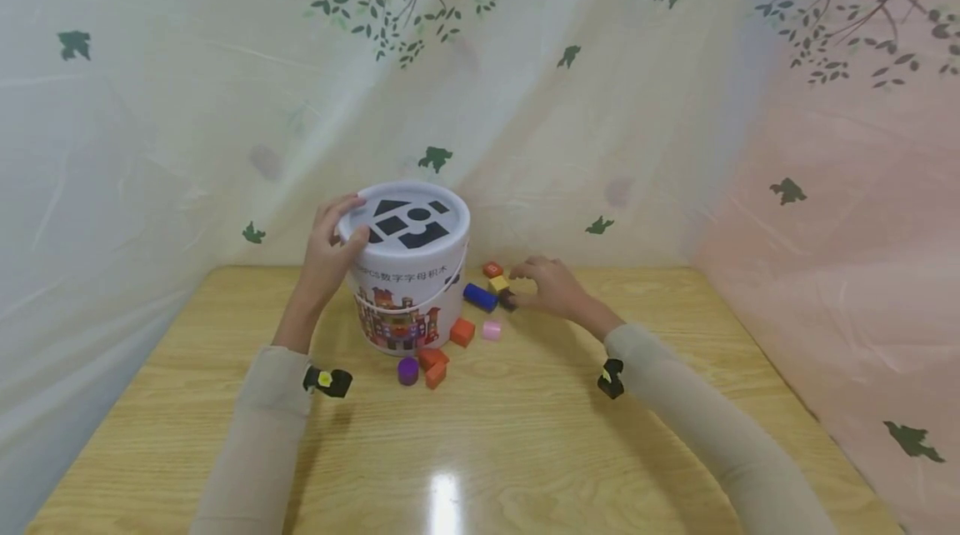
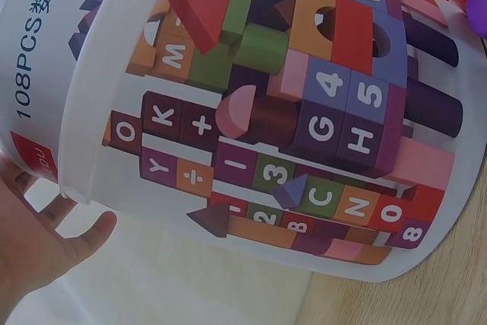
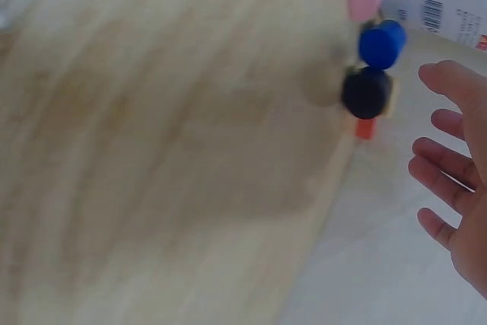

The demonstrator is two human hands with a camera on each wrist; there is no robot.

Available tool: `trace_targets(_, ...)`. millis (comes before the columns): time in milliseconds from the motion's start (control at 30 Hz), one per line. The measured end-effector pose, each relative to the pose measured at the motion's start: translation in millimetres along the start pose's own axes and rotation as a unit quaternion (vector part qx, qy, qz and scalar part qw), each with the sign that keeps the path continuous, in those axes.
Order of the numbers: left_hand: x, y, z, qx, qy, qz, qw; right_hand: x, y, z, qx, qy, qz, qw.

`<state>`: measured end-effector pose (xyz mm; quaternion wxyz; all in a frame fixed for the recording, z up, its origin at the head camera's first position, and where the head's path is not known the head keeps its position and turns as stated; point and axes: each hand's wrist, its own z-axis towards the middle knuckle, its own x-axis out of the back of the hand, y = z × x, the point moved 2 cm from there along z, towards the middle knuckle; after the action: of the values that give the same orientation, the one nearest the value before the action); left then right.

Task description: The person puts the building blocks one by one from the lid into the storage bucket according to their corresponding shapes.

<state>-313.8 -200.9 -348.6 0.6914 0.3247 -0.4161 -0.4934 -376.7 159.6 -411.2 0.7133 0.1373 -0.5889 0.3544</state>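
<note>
A white bucket with printed block pictures and a lid bearing black shape patches stands at the back of the table. My left hand rests on the left side of its rim, fingertips over the lid's edge; in the left wrist view the hand lies against the bucket's upper side. To the right of the bucket, my right hand reaches toward a dark block, fingers apart. The right wrist view shows nothing between these fingers. Beside the dark block lie a blue cylinder, a yellow block and a red block.
In front of the bucket lie a purple cylinder, an orange-red block, more orange-red pieces and a pink piece. A leaf-printed curtain hangs right behind the wooden table.
</note>
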Motion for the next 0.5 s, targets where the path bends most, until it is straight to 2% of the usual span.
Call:
trace_targets(300, 0.8, 0.1, 0.4, 0.003, -0.002, -0.001, 1.0, -14.5, 4.3, -7.8, -0.021, 0.0, 0.008, 0.9998)
trace_targets(500, -0.1, -0.1, 0.6, 0.002, -0.003, -0.001, 1.0, -22.1, 4.5, -9.4, -0.049, -0.009, 0.012, 0.9987)
